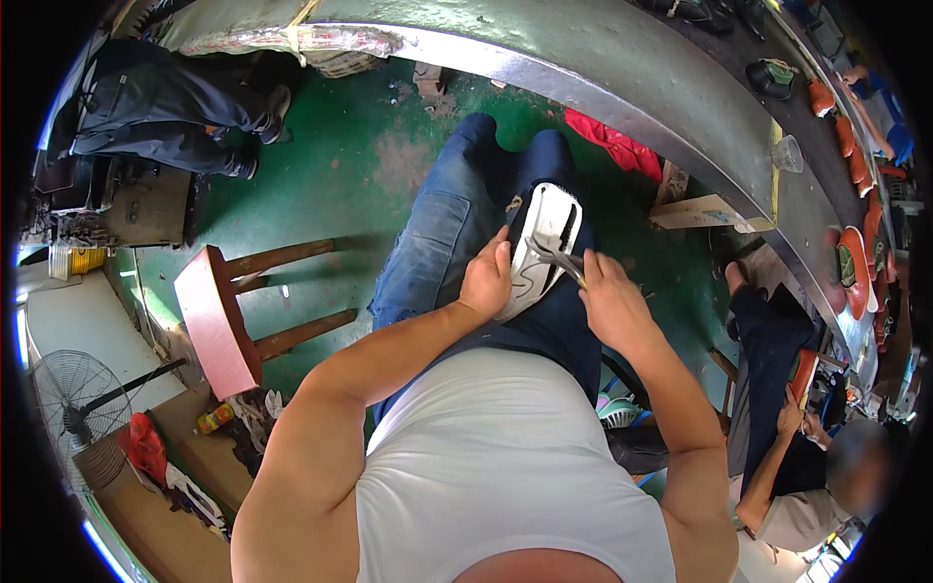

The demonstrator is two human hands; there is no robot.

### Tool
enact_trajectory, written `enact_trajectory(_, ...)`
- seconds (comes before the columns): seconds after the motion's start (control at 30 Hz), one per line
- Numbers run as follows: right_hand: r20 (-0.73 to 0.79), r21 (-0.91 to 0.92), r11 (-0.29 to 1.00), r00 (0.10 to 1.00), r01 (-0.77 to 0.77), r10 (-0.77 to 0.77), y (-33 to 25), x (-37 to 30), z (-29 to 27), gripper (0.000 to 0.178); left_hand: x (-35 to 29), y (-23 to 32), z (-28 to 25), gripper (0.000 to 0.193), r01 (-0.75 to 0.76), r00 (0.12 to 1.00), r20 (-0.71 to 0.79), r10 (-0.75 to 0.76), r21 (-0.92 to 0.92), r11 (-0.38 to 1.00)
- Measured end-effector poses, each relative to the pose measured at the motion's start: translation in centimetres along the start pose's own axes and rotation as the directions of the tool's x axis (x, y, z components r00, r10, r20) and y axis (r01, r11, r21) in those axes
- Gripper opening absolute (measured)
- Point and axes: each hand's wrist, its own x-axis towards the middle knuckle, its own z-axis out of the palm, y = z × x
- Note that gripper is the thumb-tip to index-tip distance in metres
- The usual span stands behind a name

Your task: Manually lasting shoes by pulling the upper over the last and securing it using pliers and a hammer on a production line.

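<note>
Across my lap lies a shoe (555,207), bottom up, with a white underside, a dark slot along it and a dark curved line near its near end. My left hand (486,280) grips its left side, fingers closed on the edge and thumb upward. In my right hand (614,299) is a pair of metal pincers (559,256), the fingers wrapped round the handles. The metal head rests on or just over the middle of the white underside; whether the jaws pinch anything is too small to tell.
A metal-edged bench (583,73) curves along the far side and right, carrying several orange shoes (855,272). To my left stand a pink-topped stool (219,321) and a fan (73,408). One person's legs (175,107) show far left; another person at right holds an orange shoe (802,374).
</note>
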Motion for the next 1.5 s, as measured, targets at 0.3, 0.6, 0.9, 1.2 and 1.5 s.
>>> enact_trajectory(0.3,0.067,0.219,0.962,0.986,-0.166,0.154,3.8,-1.3,4.5,0.039,0.7,2.6,-2.3,0.058,-0.483,0.839,0.459,0.293,0.378,0.790)
enact_trajectory(0.6,-0.032,0.635,0.764,0.984,-0.116,0.177,2.8,2.9,0.9,0.035,2.3,6.7,-3.2,0.057,-0.388,0.818,0.574,0.038,0.502,0.773)
enact_trajectory(0.9,-0.027,0.583,0.802,0.983,-0.134,0.184,5.0,0.1,6.0,0.038,-0.8,5.0,-6.1,0.107,0.077,0.780,0.584,-0.226,0.269,0.960)
enact_trajectory(1.2,0.136,0.975,0.063,0.801,-0.211,0.584,5.5,-5.2,10.6,0.025,6.3,21.5,-14.3,0.079,-0.745,0.547,0.708,0.446,0.170,0.644)
enact_trajectory(1.5,0.232,0.790,0.451,0.884,-0.415,0.406,4.3,-6.0,4.5,0.030,11.5,8.6,-1.0,0.056,-0.074,0.756,0.628,-0.186,0.364,0.929)
